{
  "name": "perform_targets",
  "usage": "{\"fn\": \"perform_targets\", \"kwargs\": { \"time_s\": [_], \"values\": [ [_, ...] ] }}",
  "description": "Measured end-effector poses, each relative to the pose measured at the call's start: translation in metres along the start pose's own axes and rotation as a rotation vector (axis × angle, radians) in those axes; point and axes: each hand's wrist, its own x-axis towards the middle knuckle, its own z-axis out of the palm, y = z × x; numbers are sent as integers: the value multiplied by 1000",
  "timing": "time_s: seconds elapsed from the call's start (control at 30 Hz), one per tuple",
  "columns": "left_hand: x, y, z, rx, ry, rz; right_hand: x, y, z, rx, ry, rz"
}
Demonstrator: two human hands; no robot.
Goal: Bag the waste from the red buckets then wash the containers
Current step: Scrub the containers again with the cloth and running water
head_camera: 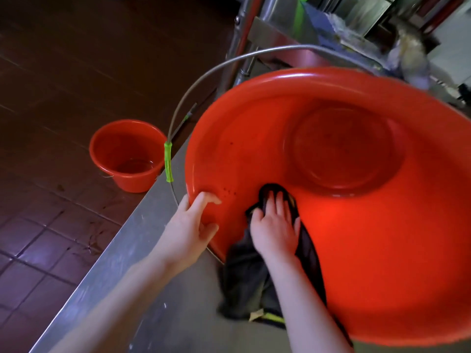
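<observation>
Nearest my head camera, the right hand (276, 225) is pressing a dark cloth (244, 276), fingers flat, against the inner wall of the large red bucket (382, 250), which is lying tipped at the steel counter's (122, 263) left edge, mouth facing me. The left hand (193, 222) is gripping that bucket's near rim, fingers curling round it, just beside the wire handle (229, 62). I am seeing a smaller red bucket (132, 183) standing upright on the tiled floor (51, 98) beyond that edge, holding a little water.
</observation>
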Motion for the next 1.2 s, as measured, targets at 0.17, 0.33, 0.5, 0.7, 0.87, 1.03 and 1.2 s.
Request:
{"fn": "perform_targets", "kwargs": {
  "time_s": [0.17,0.33,0.5,0.7,0.87,1.03,1.2],
  "values": [
    [-22,0,26,-125,17,-79,90,10,-14,-28,-84,44],
    [-24,7,38,-195,45,-129,80,7,-9,-21,-97,-48],
    [-22,2,34,-196,56,-94,-28,-7,8,-31,-61,-335],
    [-24,-4,36,-187,34,-88,9,-15,9,45,-46,-219],
    [-27,-7,38,-167,15,-120,96,-19,-11,156,-117,52],
    [-23,0,36,-209,33,-103,49,-43,-2,244,-118,-168],
    [-40,11,13,-381,-251,-172,-27,-33,11,148,-107,-383]
  ]
}}
